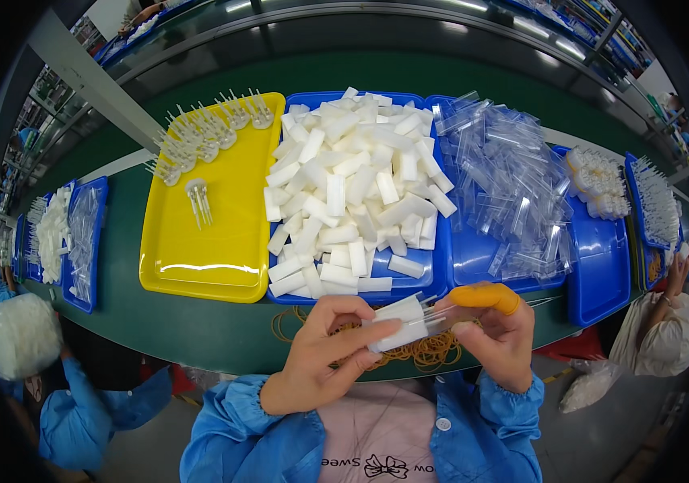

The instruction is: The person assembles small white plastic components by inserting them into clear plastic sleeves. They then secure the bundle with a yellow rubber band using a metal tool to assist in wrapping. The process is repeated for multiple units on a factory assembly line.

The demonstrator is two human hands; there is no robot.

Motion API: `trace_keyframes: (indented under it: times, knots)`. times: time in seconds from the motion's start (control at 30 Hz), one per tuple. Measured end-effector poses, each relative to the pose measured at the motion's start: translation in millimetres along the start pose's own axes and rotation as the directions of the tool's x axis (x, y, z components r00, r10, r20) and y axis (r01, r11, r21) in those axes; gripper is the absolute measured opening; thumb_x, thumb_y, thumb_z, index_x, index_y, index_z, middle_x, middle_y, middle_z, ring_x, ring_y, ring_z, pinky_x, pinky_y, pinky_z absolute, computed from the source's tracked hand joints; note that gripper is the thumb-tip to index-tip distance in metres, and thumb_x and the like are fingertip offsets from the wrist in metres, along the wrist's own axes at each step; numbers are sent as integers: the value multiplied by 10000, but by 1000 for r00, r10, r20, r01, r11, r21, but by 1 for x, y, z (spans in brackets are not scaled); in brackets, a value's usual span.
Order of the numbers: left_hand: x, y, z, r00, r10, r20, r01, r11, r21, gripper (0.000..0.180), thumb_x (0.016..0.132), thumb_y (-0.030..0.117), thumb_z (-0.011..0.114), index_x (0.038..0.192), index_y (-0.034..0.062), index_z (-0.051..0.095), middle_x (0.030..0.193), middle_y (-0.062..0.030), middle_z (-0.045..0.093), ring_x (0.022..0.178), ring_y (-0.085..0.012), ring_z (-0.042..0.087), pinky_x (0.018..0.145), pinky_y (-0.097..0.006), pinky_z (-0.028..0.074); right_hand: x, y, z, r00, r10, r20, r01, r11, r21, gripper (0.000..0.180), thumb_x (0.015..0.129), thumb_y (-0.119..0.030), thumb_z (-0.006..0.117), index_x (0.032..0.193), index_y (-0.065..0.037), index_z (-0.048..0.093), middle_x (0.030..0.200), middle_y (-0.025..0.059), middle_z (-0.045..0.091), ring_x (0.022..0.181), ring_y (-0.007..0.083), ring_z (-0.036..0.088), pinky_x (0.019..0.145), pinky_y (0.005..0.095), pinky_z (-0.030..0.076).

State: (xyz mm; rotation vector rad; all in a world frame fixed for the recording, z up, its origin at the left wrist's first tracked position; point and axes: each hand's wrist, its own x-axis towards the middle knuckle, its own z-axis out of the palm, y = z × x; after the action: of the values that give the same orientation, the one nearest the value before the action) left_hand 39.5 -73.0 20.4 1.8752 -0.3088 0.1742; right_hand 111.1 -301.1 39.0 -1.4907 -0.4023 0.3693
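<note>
My left hand (pixel 324 350) is closed round white foam blocks (pixel 402 322) over the table's near edge. Thin, shiny pins stick out from between the foam toward the right. With an orange finger cot on one finger, my right hand (pixel 496 330) pinches a clear plastic piece (pixel 446 315) at the ends of those pins. Its exact shape is hard to make out. Under both hands lies a heap of tan rubber bands (pixel 429 352), partly hidden. Just beyond, a blue tray (pixel 417 278) bears a tall pile of white foam blocks (pixel 352 173).
Left of the foam, a yellow tray (pixel 224 249) carries several white-based pin clusters (pixel 200 133). Rightward, another blue tray (pixel 469 262) holds clear plastic sleeves (pixel 505 177); a further blue tray (pixel 602 274) holds bundled white parts (pixel 598 181). Other people sit at both sides.
</note>
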Motion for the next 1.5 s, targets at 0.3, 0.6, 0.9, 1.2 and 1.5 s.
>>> trace_keyframes:
  times: [0.3,0.6,0.9,1.2,1.5]
  knots:
    - [-7,-20,14,956,-266,-121,193,886,-422,355,774,6,702,1115,-16,604,1224,-145,464,1078,-224,530,930,-348,447,11,12,5,966,-162,-200,125,975,-183,199,781,-49,660,969,8,634,959,81,620,960,203,548,856,316,426]
    - [-7,-16,13,961,-273,-47,169,710,-684,402,761,-23,715,1137,-38,571,1170,-117,487,1073,-193,538,934,-329,473,-6,19,13,942,-314,-117,267,915,-302,199,682,-59,726,865,-30,654,871,67,644,1013,253,552,971,461,365]
    - [-15,-11,22,971,-224,-88,123,778,-616,410,734,-48,728,1117,-30,581,1137,-116,502,1052,-199,550,927,-325,483,-19,18,26,942,-291,-169,227,920,-319,161,683,-66,726,837,-50,683,886,56,650,1003,246,568,989,484,351]
    - [-12,-24,15,904,-394,-166,119,604,-788,363,808,-54,606,1165,-34,545,1138,-101,569,1077,-198,565,901,-310,456,52,13,-28,936,-334,-109,159,680,-716,236,766,-84,649,998,-46,670,958,104,644,923,263,588,810,376,442]
    - [-13,-21,14,923,-367,-117,127,576,-808,365,804,-40,615,1163,-40,547,1151,-101,560,1079,-207,567,925,-323,439,86,47,-39,964,-233,125,116,-51,-992,247,702,-129,685,935,-59,640,836,79,586,844,253,549,737,392,370]
